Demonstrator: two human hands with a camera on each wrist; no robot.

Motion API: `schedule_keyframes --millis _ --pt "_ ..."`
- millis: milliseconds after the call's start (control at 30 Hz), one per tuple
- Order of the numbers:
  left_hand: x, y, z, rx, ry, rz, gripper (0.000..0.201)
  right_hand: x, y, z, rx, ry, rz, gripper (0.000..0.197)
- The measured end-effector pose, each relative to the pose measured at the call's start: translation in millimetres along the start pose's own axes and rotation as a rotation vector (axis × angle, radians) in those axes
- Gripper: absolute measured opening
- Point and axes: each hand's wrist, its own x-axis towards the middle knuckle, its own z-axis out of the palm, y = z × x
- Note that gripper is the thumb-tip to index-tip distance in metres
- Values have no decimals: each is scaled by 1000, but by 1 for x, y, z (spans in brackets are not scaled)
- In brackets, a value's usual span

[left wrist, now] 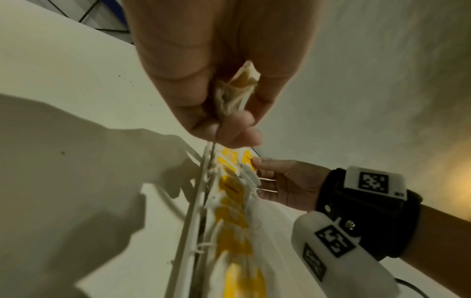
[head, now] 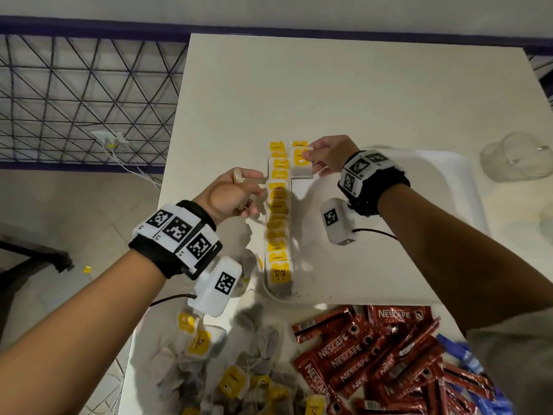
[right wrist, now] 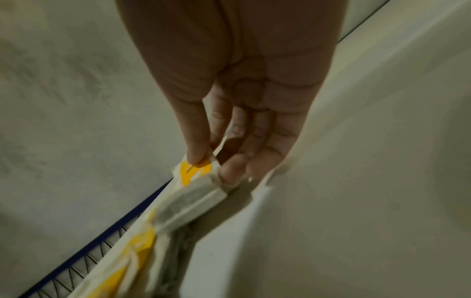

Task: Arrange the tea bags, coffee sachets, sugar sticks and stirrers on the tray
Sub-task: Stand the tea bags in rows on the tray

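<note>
— So, how far along are you?

— Partway. One row of tea bags [head: 277, 217] lies along the left edge of the tray [head: 443, 187]. My right hand [head: 327, 154] pinches a tea bag [head: 300, 163] at the far end, starting a second row; my left hand [head: 232, 194] grips another, crumpled.

— And what's left?

— Loose tea bags [head: 227, 363], coffee sachets [head: 374, 354] and blue sticks [head: 466, 354] wait nearby, off the tray.

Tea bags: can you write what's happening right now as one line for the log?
step: lining tea bags on tray | right hand: pinching tea bag beside row | left hand: gripping another tea bag | coffee sachets: untouched
</note>
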Motion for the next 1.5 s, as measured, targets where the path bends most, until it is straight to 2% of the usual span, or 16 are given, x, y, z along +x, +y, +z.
schedule_keyframes --millis 133,267,400,533,600,700,767,833,1000,1100,1300,1400,1500 --pt "4 -1 -1 12 -10 -11 17 13 4 3 -182 80 -4 13" --pt "4 0 -2 5 -20 -17 14 15 8 5 -218 91 -9 15" --pt "1 4 -3 -64 -103 -33 12 17 9 4 -250 128 -7 14" --pt "-6 7 -5 -57 -204 3 18 6 3 2 -246 235 -81 33" --pt "-12 8 -3 -39 -246 20 20 -11 -6 1 -197 163 -176 26" --pt "-22 9 3 -3 -292 11 21 -46 -22 5 -166 -124 -291 13" --pt "-27 10 9 66 -293 11 21 -65 -29 10 -201 -279 -309 12" --pt "-32 10 16 130 -285 15 20 -79 -32 13 -224 -359 -317 13" --pt "-43 8 21 138 -271 7 22 -92 -32 13 -235 -305 -370 4" --pt "-51 8 19 89 -204 44 17 -97 -31 7 -192 -255 -335 14" --pt "-60 10 16 -102 -205 32 40 -109 -28 -2 -100 -239 -388 18" --pt "-65 10 20 -121 -211 91 26 -115 -32 -7 -44 -258 -401 17" --pt "-67 10 22 -111 -293 102 23 -120 -36 -11 -91 -294 -420 15"
